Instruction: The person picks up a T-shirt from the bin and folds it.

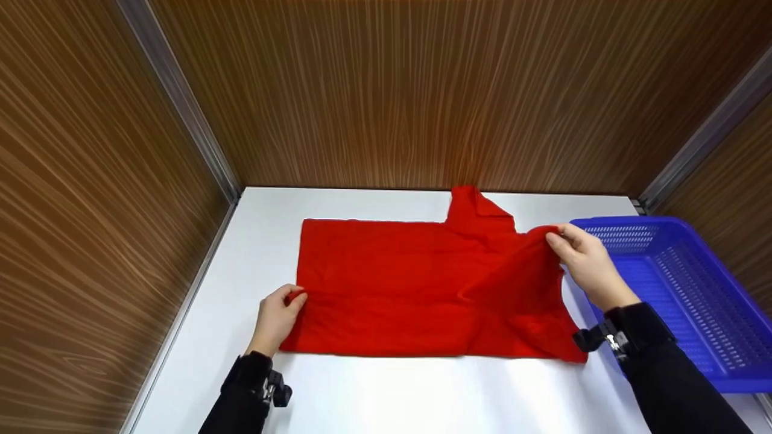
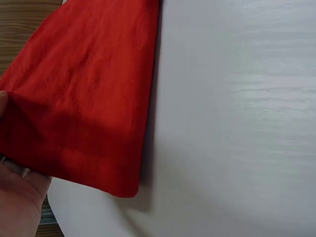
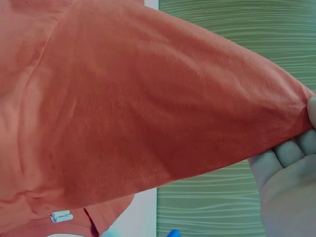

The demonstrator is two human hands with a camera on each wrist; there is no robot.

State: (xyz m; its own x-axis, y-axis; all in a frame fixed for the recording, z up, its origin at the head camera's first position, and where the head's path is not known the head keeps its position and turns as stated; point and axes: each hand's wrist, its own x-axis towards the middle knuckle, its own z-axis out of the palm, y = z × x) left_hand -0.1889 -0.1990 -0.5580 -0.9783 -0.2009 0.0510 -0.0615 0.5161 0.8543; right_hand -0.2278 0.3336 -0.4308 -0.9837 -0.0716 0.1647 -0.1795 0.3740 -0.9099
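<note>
A red T-shirt (image 1: 386, 259) lies spread sideways, its hem to the left and one sleeve (image 1: 479, 211) sticking out at the back. My left hand (image 1: 274, 316) pinches the hem edge between thumb and fingers; in the left wrist view the stitched hem corner (image 2: 118, 173) hangs slightly off the surface. On the right, my right hand (image 1: 588, 265) pinches the end of a sleeve (image 3: 173, 98) and holds it raised, pulling slanting folds into the cloth. A small white neck label (image 3: 61, 216) shows below that sleeve in the right wrist view.
The shirt lies on a white table (image 1: 374, 398). A blue plastic basket (image 1: 639, 221) with perforated walls stands at the right, partly under my right forearm. Wood-grain panels (image 1: 386, 96) enclose the table at the back and both sides.
</note>
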